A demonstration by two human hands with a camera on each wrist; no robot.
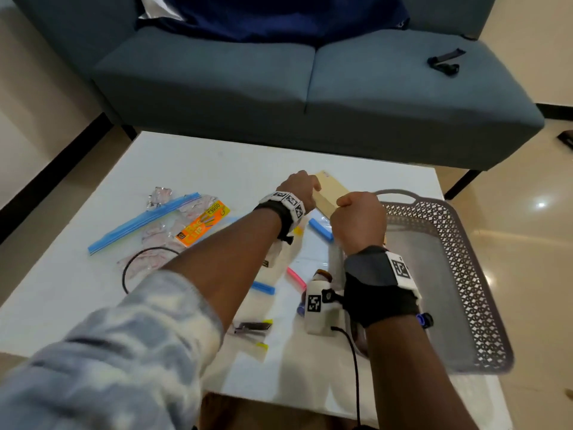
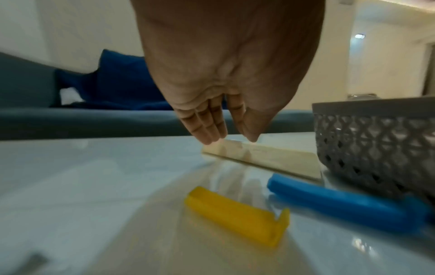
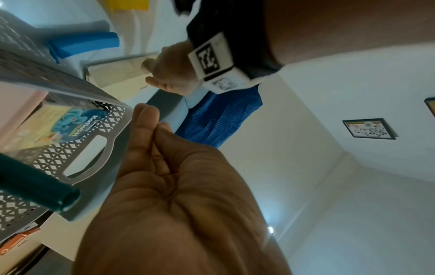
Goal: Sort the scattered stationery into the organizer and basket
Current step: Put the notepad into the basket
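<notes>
A flat cream envelope (image 1: 328,193) lies on the white table (image 1: 192,169) beside the grey lattice basket (image 1: 459,243). My left hand (image 1: 305,184) reaches over its far corner, and in the left wrist view the straight fingers (image 2: 207,130) and thumb touch the edge of the envelope (image 2: 270,158). My right hand (image 1: 356,212) hovers at the envelope's near end, by the basket handle (image 3: 110,147). Its fingers (image 3: 146,119) are curled against the thumb with nothing seen between them. A printed box (image 3: 70,122) lies inside the basket.
Loose clips lie near my hands: a yellow clip (image 2: 235,214), a blue clip (image 2: 341,201), a pink clip (image 1: 296,278) and a second blue clip (image 1: 263,287). An orange clip packet (image 1: 203,223), a zip bag (image 1: 145,221) and a black cord (image 1: 136,265) lie left. A grey sofa (image 1: 310,97) stands behind.
</notes>
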